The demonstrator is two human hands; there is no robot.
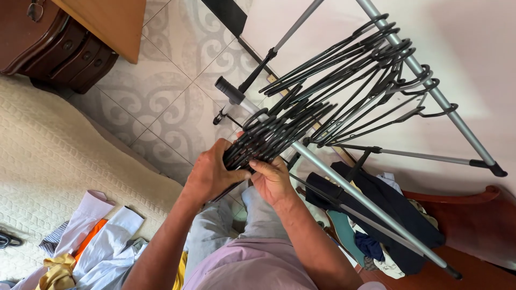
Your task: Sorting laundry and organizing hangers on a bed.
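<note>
Both of my hands grip a bunch of black clothes hangers at their lower ends. My left hand wraps around the bunch from the left, and my right hand pinches it from the right. The hangers' hooks hang on the top bar of a grey metal clothes rack, and several more black hangers spread out along that bar.
A cream bedspread with a pile of light shirts lies at the left. A dark wooden dresser stands at the top left on patterned floor tiles. Dark clothes are heaped under the rack by a red-brown chair.
</note>
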